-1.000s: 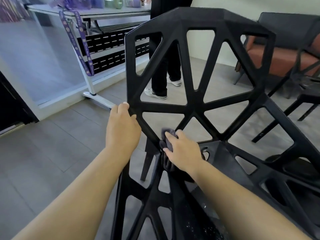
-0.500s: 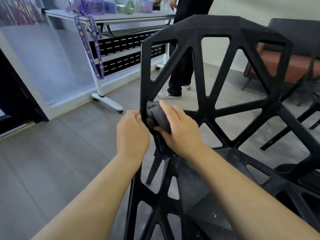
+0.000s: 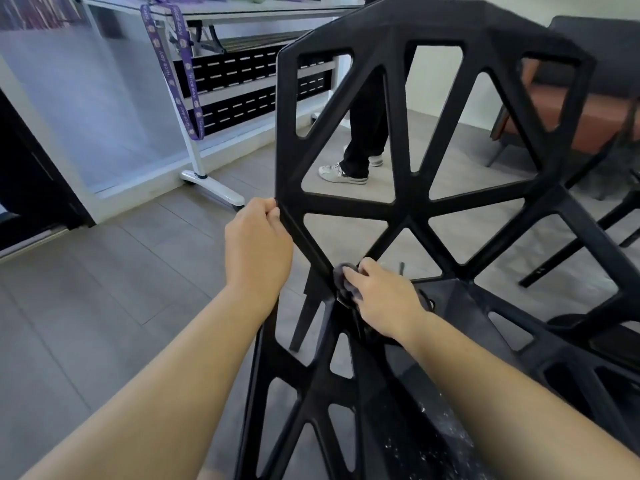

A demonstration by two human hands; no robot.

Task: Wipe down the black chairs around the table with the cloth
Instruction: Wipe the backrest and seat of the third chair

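Grey plank floor [image 3: 104, 289] spreads left of the black chair [image 3: 408, 206], with a white tabletop [image 3: 249, 10] far behind. Left hand [image 3: 258, 244] curls round the backrest's left edge, steadying it. Right hand [image 3: 384, 303] clutches the dark cloth [image 3: 346, 284], which has slid from up beside the left hand down the slanted strut to the joint where backrest meets seat. That strut looks covered. The white-specked seat [image 3: 433, 431] nearer the camera probably remains to be wiped.
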